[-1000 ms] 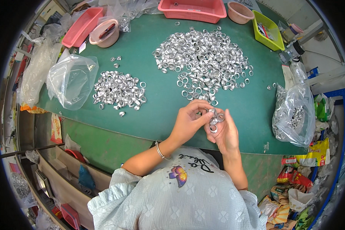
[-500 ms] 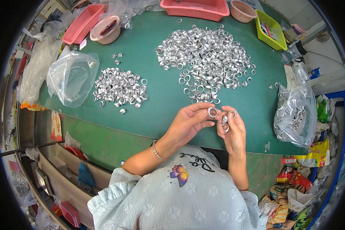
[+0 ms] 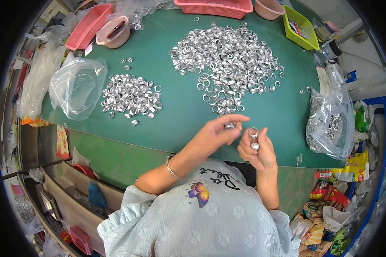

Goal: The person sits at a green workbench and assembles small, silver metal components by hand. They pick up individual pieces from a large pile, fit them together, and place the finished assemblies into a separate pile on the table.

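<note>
My left hand [image 3: 218, 133] is just beyond the table's near edge, with its index finger stretched to the right. A silvery metal ring [image 3: 229, 126] shows among its curled fingers. Close by on the right, my right hand [image 3: 261, 152] is closed around silvery rings: one ring [image 3: 253, 132] stands up at the fingertips, another [image 3: 255, 146] sits lower against the fingers. Beyond my hands spreads a large heap of rings [image 3: 236, 55]. A smaller heap of rings [image 3: 131, 95] lies to the left.
On the green table [image 3: 171, 128], a clear plastic bag [image 3: 79, 90] lies left and a bag of rings [image 3: 330, 128] right. Along the far side stand pink baskets [image 3: 214, 7], pink bowls [image 3: 113, 36] and a lime-green basket [image 3: 302, 34]. Beige drawers [image 3: 77, 205] stand below left.
The ring at my left fingertips has shifted back into the fingers, and the index finger now points right. My hands have drawn slightly apart, and the rings in my right hand have turned.
</note>
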Available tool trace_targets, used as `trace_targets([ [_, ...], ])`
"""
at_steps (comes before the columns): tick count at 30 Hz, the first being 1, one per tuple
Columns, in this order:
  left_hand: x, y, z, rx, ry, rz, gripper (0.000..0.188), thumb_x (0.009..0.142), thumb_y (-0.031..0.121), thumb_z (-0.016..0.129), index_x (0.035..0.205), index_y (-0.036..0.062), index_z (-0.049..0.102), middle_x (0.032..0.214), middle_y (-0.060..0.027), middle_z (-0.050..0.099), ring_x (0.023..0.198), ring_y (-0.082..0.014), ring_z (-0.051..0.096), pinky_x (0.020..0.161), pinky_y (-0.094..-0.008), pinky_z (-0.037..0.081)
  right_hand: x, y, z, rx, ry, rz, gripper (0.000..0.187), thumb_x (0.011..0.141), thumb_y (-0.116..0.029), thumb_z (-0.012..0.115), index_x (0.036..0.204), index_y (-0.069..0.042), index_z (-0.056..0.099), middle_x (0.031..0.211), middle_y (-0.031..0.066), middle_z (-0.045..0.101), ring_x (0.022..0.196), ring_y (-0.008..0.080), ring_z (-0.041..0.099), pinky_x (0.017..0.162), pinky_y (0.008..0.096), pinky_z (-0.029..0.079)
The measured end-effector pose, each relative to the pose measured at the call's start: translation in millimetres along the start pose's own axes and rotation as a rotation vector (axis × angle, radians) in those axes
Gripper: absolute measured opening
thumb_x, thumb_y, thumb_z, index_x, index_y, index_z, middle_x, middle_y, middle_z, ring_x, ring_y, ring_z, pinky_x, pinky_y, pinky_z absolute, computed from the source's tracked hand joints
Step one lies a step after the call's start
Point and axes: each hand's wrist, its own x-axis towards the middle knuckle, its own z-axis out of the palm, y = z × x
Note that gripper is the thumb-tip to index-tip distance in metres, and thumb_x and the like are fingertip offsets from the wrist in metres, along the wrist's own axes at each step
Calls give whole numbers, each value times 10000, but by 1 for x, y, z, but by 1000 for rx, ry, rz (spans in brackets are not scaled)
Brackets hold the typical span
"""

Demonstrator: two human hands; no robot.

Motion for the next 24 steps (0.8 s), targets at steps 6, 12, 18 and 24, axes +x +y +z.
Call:
trace_targets([
  [6, 10, 4, -8, 808, -202, 174, 342, 843, 80, 603, 1171, 40, 518, 891, 13, 435, 775, -74, 418, 644, -198, 364, -2, 2, 16, -123, 143, 94, 536, 941, -499, 292, 969, 1, 484, 569, -35, 314, 452, 58, 258, 396, 202, 233],
  [12, 14, -2, -17, -146, -83, -133, 230, 868, 149, 549, 1034, -4, 506, 906, -18, 447, 809, -90, 414, 639, -220, 359, -2, -1, 13, -176, 176, 18, 442, 960, -426, 322, 985, -12, 475, 677, -7, 365, 554, 85, 355, 459, 209, 281],
  [18, 12, -3, -19, -465, 195, -91, 245, 884, 216, 438, 992, 11, 518, 836, -60, 474, 702, -131, 416, 552, -242, 359, 1, -11, 22, -343, 320, -25, 206, 940, -173, 437, 1062, -9, 461, 786, -4, 415, 660, 76, 391, 534, 196, 294],
  [24, 1, -10, -9, -18, 249, -186, 250, 848, 213, 621, 1006, 27, 567, 698, 37, 460, 535, -29, 349, 433, -188, 247, 4, 10, 25, -864, 444, -304, 292, 841, 33, 558, 1085, -23, 409, 814, 4, 506, 672, 58, 451, 576, 192, 368],
])
